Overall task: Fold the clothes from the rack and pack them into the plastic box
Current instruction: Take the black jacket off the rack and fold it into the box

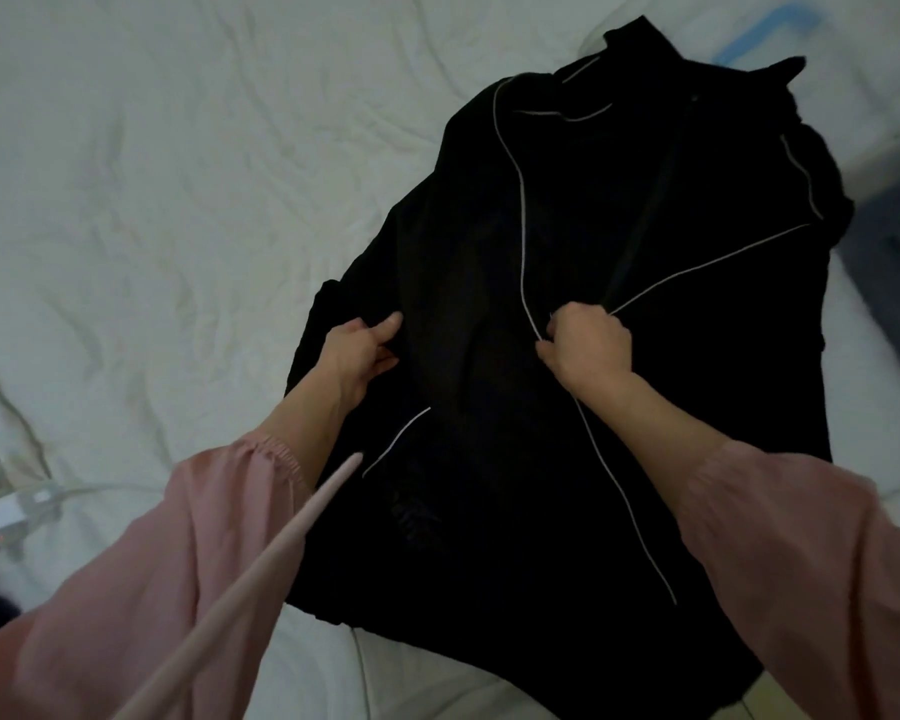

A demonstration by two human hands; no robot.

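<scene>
A black jacket [583,210] with thin white piping lies spread on a white bedsheet [152,200], collar toward the far right. My left hand [362,350] pinches a fold of its black fabric at the jacket's left side. Further right, my right hand [585,348] is a closed fist gripping the fabric at the front seam where two piping lines meet. Both arms wear pink sleeves. The plastic box and the rack are out of view.
A pink drawstring [261,574] hangs from my clothing across the lower left. A white device with a cable [6,511] sits at the left edge. Something pale with a blue stripe [765,33] lies at the top right, and a dark grey object [894,262] at the right edge.
</scene>
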